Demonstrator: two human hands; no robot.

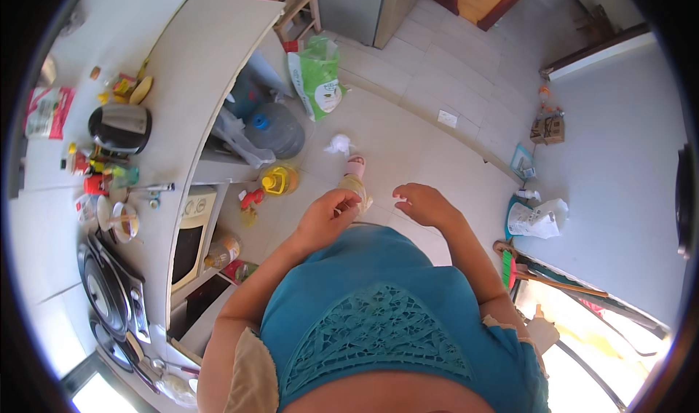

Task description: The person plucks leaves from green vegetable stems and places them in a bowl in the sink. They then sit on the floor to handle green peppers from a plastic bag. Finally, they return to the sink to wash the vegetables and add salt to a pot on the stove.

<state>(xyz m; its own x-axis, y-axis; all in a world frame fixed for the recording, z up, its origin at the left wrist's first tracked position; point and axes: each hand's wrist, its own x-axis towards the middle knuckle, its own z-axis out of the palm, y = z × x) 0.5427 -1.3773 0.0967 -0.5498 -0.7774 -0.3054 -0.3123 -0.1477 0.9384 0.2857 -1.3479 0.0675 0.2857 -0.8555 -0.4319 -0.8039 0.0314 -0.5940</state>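
Observation:
My left hand (330,216) hovers in front of my body with curled fingers, and nothing shows in it. To its right, my right hand (423,203) is raised with thumb and fingers apart, also holding nothing. Below the hands, a foot in a pink slipper (355,166) stands on the tiled floor. A crumpled white plastic bag (339,144) lies just beyond the slipper. Left of my left hand, a yellow-capped cooking oil jug (279,180) stands on the floor beside a large blue-capped water jug (276,132).
A counter (185,85) along the left carries an electric kettle (120,128), bottles, bowls and a gas stove (112,287). A green and white sack (319,80) stands ahead. At the right are a wastebasket with a white bag liner (535,219) and a green-bristled broom (509,268).

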